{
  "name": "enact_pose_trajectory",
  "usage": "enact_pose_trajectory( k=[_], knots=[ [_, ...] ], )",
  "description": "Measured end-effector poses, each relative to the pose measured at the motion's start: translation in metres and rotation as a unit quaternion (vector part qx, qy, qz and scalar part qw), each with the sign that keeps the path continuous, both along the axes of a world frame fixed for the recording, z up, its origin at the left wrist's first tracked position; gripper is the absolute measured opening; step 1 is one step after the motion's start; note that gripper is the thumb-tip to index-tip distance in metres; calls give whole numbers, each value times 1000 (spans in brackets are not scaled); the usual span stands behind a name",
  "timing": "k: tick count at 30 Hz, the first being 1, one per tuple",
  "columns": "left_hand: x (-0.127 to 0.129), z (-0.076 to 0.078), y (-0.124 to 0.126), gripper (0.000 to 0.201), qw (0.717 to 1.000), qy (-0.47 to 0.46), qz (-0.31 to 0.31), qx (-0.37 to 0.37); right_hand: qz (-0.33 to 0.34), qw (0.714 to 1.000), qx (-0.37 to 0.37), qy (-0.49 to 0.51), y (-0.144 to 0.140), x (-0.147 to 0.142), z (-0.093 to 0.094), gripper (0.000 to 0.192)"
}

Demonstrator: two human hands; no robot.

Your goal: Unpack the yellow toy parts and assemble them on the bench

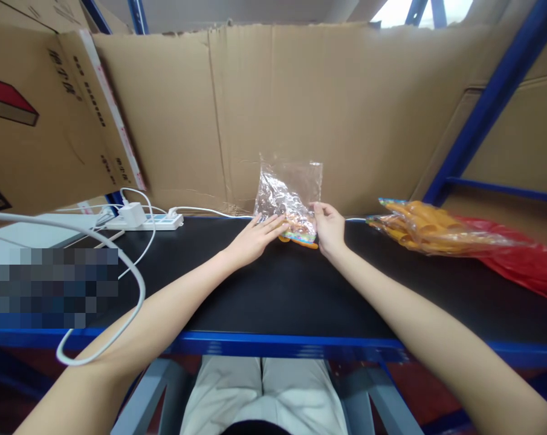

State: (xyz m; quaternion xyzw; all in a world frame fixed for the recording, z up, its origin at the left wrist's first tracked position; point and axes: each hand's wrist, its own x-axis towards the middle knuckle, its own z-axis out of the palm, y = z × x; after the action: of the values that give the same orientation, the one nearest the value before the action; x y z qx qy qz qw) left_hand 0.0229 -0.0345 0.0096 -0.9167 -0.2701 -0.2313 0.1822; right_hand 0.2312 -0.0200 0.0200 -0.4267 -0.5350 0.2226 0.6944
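Centre of frame: clear bag (pixel 295 184), orange pieces (pixel 308 244) at its lower end, upper part seemingly unfilled; handling apparently incomplete. Left hand (pixel 254 240) rests on it, fingers extended; right hand (pixel 330 228) pinches its edge.

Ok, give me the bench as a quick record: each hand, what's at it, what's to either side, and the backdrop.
left hand: fingers extended over the lower left of the clear plastic bag
right hand: thumb and fingers closed at the bag's right edge
at the hands: orange pieces showing at the bag's lower end; inside or beneath, cannot tell
right side: clear bags packed with orange pieces, beside red plastic
left side: white power strip with a charger plugged in
surface: black tabletop
backdrop: cardboard panel
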Motion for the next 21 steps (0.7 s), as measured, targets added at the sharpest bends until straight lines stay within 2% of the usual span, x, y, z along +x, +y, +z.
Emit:
enact_pose_trajectory(
  k=[3, 7, 12, 16, 18, 21],
  knots=[
    [-7, 0, 5, 59, 1000, -7, 18, -14, 21, 999, -22, -12, -5, -6, -2, 46],
    [-4, 1, 2, 67, 999, -4, 31, -41, 67, 997, -45, 12, -9, -11, -4, 46],
    [-10, 12, 7, 74, 996, -21, 77, -25, 134, 986, -70, 74, -8, -10, -4, 48],
    [-45, 20, 24, 71, 975, -45, 217, -26, 147, 983, -90, 67, -7, -9, -5, 42],
    [-68, 19, 34, 67, 949, -45, 308, -58, 158, 981, -103, 54, -8, -10, -5, 38],
    [-101, 12, 48, 57, 897, -35, 414, -151, 175, 977, -115, 35, -10, -12, -6, 32]
  ],
)
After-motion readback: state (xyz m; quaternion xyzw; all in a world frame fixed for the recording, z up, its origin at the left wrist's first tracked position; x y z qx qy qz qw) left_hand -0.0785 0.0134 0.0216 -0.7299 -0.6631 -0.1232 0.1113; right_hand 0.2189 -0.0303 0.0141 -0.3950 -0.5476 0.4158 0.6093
